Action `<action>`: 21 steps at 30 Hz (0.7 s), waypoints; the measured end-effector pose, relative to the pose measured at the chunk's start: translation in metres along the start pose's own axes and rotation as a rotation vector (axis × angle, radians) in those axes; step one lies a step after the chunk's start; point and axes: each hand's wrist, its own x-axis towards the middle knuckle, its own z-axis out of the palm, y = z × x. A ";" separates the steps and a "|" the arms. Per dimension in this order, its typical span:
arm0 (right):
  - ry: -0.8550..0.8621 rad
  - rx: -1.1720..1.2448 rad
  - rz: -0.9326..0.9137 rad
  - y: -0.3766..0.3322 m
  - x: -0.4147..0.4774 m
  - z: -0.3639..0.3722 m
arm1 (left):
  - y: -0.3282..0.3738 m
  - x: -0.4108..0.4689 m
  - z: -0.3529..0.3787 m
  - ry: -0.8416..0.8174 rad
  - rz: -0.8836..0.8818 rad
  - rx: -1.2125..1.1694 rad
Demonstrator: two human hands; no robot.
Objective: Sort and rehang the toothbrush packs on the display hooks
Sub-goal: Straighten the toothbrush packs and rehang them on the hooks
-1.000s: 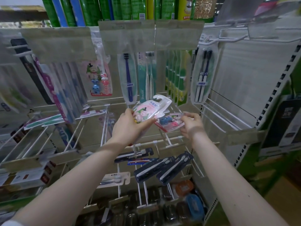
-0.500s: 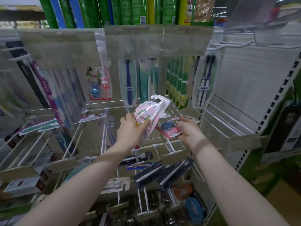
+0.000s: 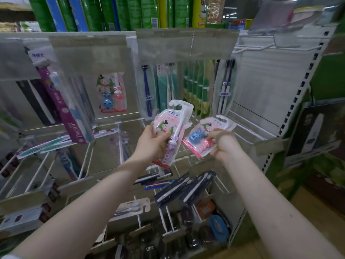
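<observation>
My left hand (image 3: 152, 142) grips a pink children's toothbrush pack (image 3: 172, 126) with a white hook tab, held nearly upright in front of the display. To its right, my right hand (image 3: 222, 142) pinches a second children's pack with a blue bunny (image 3: 202, 136), tilted and lying over the white wire hooks (image 3: 248, 128). A matching bunny pack (image 3: 111, 94) hangs on the back panel at upper left of my hands. The two held packs are apart.
Rows of toothbrush packs hang behind blurred price tags (image 3: 164, 46): purple pack (image 3: 69, 116) left, dark blue brush pack (image 3: 147, 90) centre, green packs (image 3: 197, 86), twin black brushes (image 3: 225, 88). Bare wire hooks stand at right. Dark packs (image 3: 184, 187) hang below. Green boxes (image 3: 115, 14) top the shelf.
My left hand raised its pink pack more upright. My right hand lifted the blue bunny pack slightly and to the right, away from the pink one.
</observation>
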 end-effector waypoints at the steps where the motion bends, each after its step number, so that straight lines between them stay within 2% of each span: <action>1: 0.004 0.025 -0.038 0.002 -0.006 0.000 | 0.000 -0.002 -0.001 -0.007 -0.004 -0.008; 8: -0.031 0.006 -0.241 0.020 -0.049 0.012 | 0.000 -0.025 -0.027 0.012 -0.006 -0.050; 14: -0.111 -0.046 -0.376 0.024 -0.084 0.051 | 0.001 -0.039 -0.073 0.131 0.045 -0.076; 21: -0.247 -0.211 -0.469 0.029 -0.118 0.107 | -0.002 -0.054 -0.134 0.307 0.041 -0.151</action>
